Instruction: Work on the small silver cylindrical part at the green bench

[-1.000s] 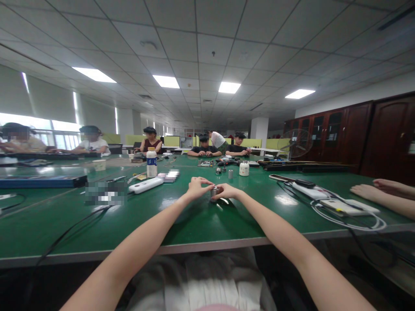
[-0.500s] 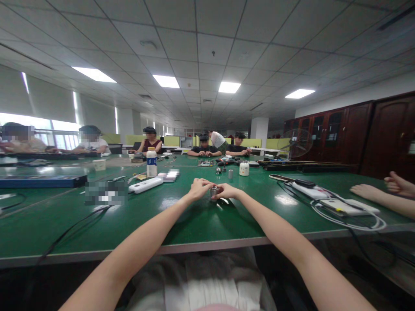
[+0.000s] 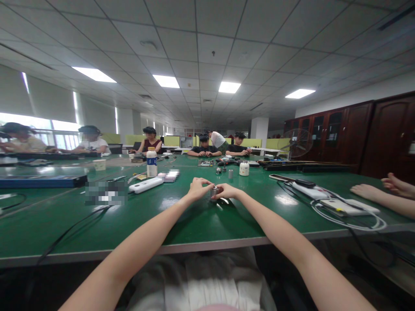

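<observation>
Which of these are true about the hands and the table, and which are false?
1. The left hand and right hand pinch a small metal part. True.
2. The table is red. False: it is green.
3. A white bottle stands left of the hands. True.
4. The fan stands by the windows. False: it stands at the right, in front of the dark cabinets.
</observation>
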The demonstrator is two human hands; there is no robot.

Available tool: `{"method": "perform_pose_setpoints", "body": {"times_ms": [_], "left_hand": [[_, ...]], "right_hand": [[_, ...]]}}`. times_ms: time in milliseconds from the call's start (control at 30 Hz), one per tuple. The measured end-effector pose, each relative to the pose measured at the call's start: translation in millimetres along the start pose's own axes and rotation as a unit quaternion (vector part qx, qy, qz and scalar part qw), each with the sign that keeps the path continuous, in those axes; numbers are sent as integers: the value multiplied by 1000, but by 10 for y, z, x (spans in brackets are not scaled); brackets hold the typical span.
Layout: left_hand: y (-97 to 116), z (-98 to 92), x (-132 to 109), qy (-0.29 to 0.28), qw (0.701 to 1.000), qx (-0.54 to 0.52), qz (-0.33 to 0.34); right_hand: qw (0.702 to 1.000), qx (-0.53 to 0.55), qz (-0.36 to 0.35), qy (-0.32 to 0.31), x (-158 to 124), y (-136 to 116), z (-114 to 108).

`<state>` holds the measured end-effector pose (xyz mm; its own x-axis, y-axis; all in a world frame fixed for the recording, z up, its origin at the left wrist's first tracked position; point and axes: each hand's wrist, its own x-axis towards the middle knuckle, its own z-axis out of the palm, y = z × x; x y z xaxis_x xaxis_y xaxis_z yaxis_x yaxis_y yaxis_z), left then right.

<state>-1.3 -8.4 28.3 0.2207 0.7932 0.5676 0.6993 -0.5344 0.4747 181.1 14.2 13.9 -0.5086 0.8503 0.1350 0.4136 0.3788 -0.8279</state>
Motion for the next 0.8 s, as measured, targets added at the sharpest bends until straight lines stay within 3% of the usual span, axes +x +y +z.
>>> {"method": "perform_pose_setpoints", "body": {"times_ms": [333,467,800], "left_hand": [[42,18,-30,28,999,39,24],[-6,4,-14,37,997,63,2],[-269,-2,-16,-15,987,144,-72]], "right_hand": [[1000,-4,0,-2,-5,-13,-4],[1000,-7,7,3,-9,-19,0],[1000,-9,22,4,-28,-47,12]]}}
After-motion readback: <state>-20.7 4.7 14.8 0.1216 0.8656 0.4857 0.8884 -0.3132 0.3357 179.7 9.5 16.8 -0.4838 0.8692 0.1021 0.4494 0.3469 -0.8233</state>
